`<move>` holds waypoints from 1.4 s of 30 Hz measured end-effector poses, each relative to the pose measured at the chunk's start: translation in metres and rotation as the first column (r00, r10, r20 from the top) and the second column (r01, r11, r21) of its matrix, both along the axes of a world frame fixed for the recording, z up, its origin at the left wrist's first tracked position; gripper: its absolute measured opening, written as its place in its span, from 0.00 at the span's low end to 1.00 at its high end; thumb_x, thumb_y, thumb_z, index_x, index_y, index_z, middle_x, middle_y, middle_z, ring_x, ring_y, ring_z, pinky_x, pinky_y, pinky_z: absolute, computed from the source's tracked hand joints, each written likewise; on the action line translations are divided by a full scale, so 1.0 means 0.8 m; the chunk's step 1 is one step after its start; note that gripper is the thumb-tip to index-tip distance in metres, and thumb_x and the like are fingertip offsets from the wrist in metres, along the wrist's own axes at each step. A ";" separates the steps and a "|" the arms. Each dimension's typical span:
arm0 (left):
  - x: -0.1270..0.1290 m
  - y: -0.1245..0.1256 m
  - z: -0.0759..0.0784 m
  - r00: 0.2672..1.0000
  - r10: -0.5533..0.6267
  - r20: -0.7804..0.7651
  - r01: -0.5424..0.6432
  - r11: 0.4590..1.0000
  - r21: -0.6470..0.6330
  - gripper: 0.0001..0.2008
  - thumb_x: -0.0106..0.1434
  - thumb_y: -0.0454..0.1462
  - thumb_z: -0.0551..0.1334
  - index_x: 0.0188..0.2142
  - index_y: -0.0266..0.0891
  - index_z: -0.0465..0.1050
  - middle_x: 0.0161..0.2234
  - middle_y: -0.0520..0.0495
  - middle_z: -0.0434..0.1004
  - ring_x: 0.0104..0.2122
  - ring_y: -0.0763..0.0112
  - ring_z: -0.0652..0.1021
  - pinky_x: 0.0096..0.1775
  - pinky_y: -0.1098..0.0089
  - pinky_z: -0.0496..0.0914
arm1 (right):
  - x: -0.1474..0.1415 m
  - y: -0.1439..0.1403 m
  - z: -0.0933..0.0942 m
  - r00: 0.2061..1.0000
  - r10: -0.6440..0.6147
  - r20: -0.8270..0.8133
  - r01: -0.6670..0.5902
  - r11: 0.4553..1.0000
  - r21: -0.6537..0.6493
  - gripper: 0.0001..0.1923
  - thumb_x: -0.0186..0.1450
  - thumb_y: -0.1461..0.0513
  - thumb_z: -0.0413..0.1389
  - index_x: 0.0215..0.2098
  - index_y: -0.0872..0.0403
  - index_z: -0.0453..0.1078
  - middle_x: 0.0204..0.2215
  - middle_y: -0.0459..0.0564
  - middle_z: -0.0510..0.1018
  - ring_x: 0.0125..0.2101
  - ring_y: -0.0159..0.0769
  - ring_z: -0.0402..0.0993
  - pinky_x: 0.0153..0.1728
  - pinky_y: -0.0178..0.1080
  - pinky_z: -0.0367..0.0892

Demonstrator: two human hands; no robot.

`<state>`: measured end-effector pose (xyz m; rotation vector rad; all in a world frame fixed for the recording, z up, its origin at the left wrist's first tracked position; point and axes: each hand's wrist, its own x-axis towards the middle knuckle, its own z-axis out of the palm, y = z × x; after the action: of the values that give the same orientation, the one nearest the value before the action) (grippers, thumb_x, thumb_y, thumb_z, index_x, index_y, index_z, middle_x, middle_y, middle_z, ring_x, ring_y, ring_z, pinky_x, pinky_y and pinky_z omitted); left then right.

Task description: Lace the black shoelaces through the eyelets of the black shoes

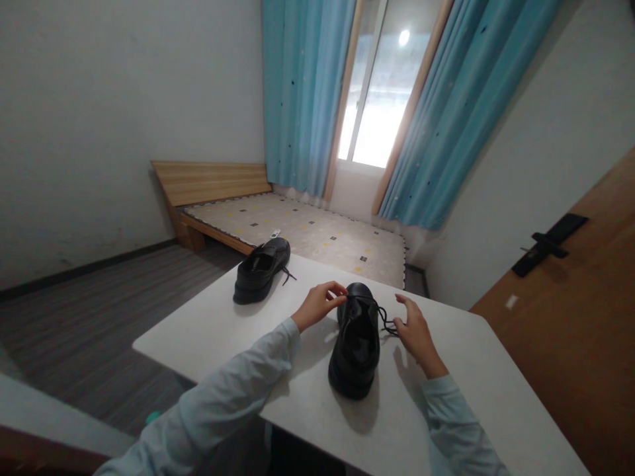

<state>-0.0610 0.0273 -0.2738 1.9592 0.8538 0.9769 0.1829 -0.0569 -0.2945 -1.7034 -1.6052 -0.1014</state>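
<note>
A black lace-up shoe (pixel 353 357) stands upright on the white table (pixel 208 344), its heel toward me and its toe pointing away. My left hand (pixel 320 304) is at the shoe's left side, thumb and forefinger pinched at a shoelace by the upper eyelets. Loose black laces (pixel 385 322) trail out on the shoe's right. Beside them is my right hand (pixel 414 334), its thumb and forefinger apart, the thumb near the lace ends. A second black shoe (pixel 255 274) rests at the table's far left edge, one lace hanging to its right.
Behind the table is a low bed (pixel 317 231) with a patterned mattress and wooden headboard (pixel 213 182). Blue curtains (pixel 307 92) flank a bright window (pixel 380 112). A wooden door (pixel 570 317) with a black handle (pixel 550 244) stands close on the right.
</note>
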 end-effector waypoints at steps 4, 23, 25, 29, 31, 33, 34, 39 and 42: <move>0.001 0.000 -0.001 1.000 0.009 -0.003 -0.009 1.000 0.001 0.11 0.57 0.40 0.61 0.37 0.36 0.74 0.33 0.47 0.77 0.29 0.73 0.75 0.35 0.72 0.69 | -0.017 -0.007 0.021 0.990 0.112 -0.086 -0.112 0.994 0.011 0.21 0.62 0.56 0.49 0.50 0.56 0.64 0.48 0.58 0.72 0.50 0.46 0.67 0.53 0.51 0.60; 0.014 0.006 -0.022 0.991 0.041 0.123 -0.031 0.996 -0.085 0.10 0.56 0.40 0.62 0.34 0.36 0.74 0.33 0.47 0.78 0.30 0.71 0.75 0.35 0.71 0.70 | -0.047 -0.010 0.010 0.945 0.306 -0.112 -0.315 0.946 -0.076 0.30 0.60 0.49 0.54 0.56 0.53 0.58 0.55 0.58 0.67 0.56 0.46 0.62 0.56 0.52 0.57; 0.015 0.007 -0.023 0.991 0.040 0.126 -0.028 0.995 -0.092 0.09 0.56 0.40 0.62 0.34 0.36 0.74 0.33 0.47 0.78 0.30 0.72 0.75 0.34 0.71 0.69 | -0.047 -0.009 0.008 0.948 0.302 -0.101 -0.310 0.949 -0.066 0.30 0.60 0.49 0.54 0.56 0.53 0.59 0.54 0.58 0.67 0.56 0.46 0.62 0.56 0.52 0.57; 0.016 0.006 -0.023 0.990 0.048 0.130 -0.034 0.994 -0.103 0.09 0.56 0.39 0.62 0.33 0.36 0.73 0.32 0.48 0.77 0.29 0.72 0.75 0.33 0.71 0.69 | -0.047 -0.008 0.006 0.956 0.285 -0.071 -0.289 0.956 -0.056 0.29 0.59 0.48 0.54 0.54 0.52 0.60 0.52 0.57 0.68 0.54 0.47 0.62 0.55 0.53 0.58; 0.017 0.006 -0.023 0.990 0.056 0.126 -0.043 0.993 -0.107 0.09 0.56 0.39 0.62 0.33 0.36 0.73 0.32 0.48 0.77 0.29 0.72 0.74 0.33 0.71 0.68 | -0.047 -0.008 0.006 0.960 0.274 -0.059 -0.277 0.959 -0.053 0.28 0.59 0.48 0.54 0.53 0.53 0.62 0.51 0.58 0.69 0.54 0.48 0.63 0.55 0.53 0.58; 0.017 0.006 -0.023 0.991 0.062 0.123 -0.049 0.993 -0.109 0.08 0.55 0.39 0.62 0.32 0.36 0.73 0.32 0.48 0.77 0.29 0.72 0.74 0.32 0.71 0.68 | -0.048 -0.008 0.005 0.963 0.265 -0.050 -0.267 0.963 -0.046 0.27 0.58 0.48 0.54 0.51 0.53 0.63 0.50 0.58 0.70 0.53 0.48 0.64 0.54 0.53 0.59; 0.017 0.006 -0.023 0.990 0.064 0.124 -0.051 0.993 -0.107 0.08 0.55 0.39 0.62 0.32 0.36 0.73 0.31 0.48 0.77 0.29 0.73 0.73 0.32 0.71 0.68 | -0.048 -0.007 0.005 0.964 0.261 -0.046 -0.263 0.964 -0.041 0.27 0.58 0.48 0.54 0.51 0.52 0.63 0.50 0.57 0.70 0.52 0.48 0.65 0.54 0.53 0.60; 0.019 0.004 -0.022 0.988 0.062 0.138 -0.050 0.994 -0.093 0.06 0.56 0.38 0.61 0.31 0.36 0.71 0.31 0.50 0.75 0.28 0.74 0.73 0.33 0.72 0.68 | -0.047 -0.005 -0.001 0.968 0.244 -0.061 -0.247 0.968 -0.052 0.27 0.58 0.47 0.55 0.50 0.52 0.64 0.49 0.57 0.70 0.52 0.48 0.65 0.53 0.52 0.60; 0.020 0.003 -0.020 0.988 0.054 0.144 -0.042 0.995 -0.091 0.05 0.57 0.36 0.60 0.30 0.36 0.70 0.31 0.50 0.74 0.29 0.74 0.72 0.33 0.73 0.68 | -0.045 -0.004 -0.004 0.968 0.231 -0.096 -0.240 0.967 -0.089 0.28 0.57 0.46 0.55 0.50 0.52 0.63 0.49 0.57 0.70 0.52 0.48 0.65 0.53 0.52 0.60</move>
<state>-0.0450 0.0295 -0.2895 1.7772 0.8498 1.0788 0.1471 -0.0603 -0.2980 -1.5551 -1.7606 0.1701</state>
